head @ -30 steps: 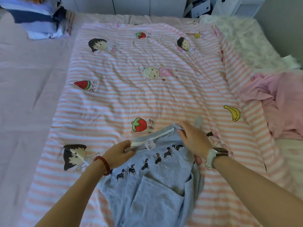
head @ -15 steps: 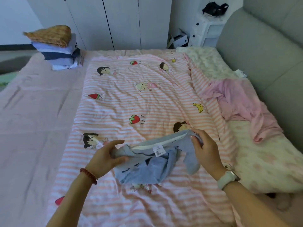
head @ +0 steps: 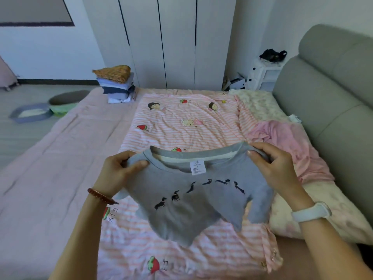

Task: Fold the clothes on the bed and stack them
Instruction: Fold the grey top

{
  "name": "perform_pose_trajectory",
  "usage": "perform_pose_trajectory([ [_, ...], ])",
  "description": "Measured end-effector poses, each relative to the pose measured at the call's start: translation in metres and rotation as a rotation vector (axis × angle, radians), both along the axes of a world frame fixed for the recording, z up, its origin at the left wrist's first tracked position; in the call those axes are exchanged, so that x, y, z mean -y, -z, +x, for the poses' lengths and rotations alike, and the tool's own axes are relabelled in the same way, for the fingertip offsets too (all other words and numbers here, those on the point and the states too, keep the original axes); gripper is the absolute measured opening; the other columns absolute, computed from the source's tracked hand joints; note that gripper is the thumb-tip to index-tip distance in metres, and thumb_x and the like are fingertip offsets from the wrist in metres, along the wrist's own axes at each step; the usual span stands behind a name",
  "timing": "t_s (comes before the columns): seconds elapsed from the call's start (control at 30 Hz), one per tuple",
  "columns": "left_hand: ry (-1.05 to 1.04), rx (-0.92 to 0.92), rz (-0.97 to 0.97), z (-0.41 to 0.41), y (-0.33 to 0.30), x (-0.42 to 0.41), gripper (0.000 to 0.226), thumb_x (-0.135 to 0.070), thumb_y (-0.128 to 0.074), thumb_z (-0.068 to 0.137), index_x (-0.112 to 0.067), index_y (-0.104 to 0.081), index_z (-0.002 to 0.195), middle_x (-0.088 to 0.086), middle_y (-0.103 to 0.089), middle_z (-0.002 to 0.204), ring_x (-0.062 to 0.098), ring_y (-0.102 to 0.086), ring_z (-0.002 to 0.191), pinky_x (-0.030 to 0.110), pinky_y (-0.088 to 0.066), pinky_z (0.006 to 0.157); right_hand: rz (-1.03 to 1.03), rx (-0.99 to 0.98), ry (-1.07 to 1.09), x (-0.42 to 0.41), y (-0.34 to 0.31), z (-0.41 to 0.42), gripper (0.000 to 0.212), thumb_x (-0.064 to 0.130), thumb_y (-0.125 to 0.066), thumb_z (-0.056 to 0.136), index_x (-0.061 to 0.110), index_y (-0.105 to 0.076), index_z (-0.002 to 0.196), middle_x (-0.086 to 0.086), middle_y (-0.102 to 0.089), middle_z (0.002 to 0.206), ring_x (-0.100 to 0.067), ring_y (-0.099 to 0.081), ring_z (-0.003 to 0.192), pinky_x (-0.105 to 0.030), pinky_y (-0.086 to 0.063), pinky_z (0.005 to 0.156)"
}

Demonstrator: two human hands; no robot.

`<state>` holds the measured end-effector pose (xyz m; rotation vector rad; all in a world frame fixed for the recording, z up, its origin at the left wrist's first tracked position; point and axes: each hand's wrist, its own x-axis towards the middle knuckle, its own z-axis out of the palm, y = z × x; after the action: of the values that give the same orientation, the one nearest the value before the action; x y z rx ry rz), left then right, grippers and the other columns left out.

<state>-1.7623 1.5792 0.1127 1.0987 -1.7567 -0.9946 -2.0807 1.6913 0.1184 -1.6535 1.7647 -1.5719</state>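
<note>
Head view: left hand point(head: 116, 170) and right hand point(head: 276, 168) each pinch a shoulder of the grey top point(head: 193, 197), holding it spread above the striped quilt point(head: 181, 126) on the bed point(head: 60, 158), pink garment point(head: 286, 142) rightward, folded stack point(head: 117, 85) far left.

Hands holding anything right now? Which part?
Both: left hand and right hand grip the grey dog-print T-shirt at its shoulders, either side of the neckline, lifted off the bed.

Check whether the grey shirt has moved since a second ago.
Yes. The grey shirt, earlier lying on the striped blanket, now hangs lifted above it, held by both hands at the shoulders.
</note>
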Motion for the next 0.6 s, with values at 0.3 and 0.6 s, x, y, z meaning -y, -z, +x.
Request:
perform_pose_trajectory([
  [0.3, 0.022, -0.051, 0.006, 0.0, -0.02, 0.04, 0.019, -0.015, -0.071, 0.075, -0.03, -0.072, 0.064, -0.017, -0.067, 0.064, -0.007, -0.057, 0.062, 0.009, -0.045, 0.058, -0.001, -0.013, 0.015, 0.023, -0.011, -0.012, 0.034, -0.003, -0.065, 0.081, 0.024, -0.062, 0.102, 0.039, -0.063, 0.082, 0.016, -0.059, 0.082, -0.003, -0.043, 0.076],
  [0.6, -0.172, 0.266, 0.083, -0.045, 0.088, 0.213, 0.007, -0.023, -0.071, 0.081, -0.017, -0.07, 0.081, -0.002, -0.065, 0.077, 0.017, -0.06, 0.079, 0.023, -0.046, 0.068, 0.292, -0.225, 0.205, 0.196, 0.078, -0.041, 0.017, 0.021, -0.064, 0.087, 0.01, -0.072, 0.098, -0.004, -0.071, 0.093, -0.015, -0.062, 0.084, -0.028, -0.047, 0.07],
])
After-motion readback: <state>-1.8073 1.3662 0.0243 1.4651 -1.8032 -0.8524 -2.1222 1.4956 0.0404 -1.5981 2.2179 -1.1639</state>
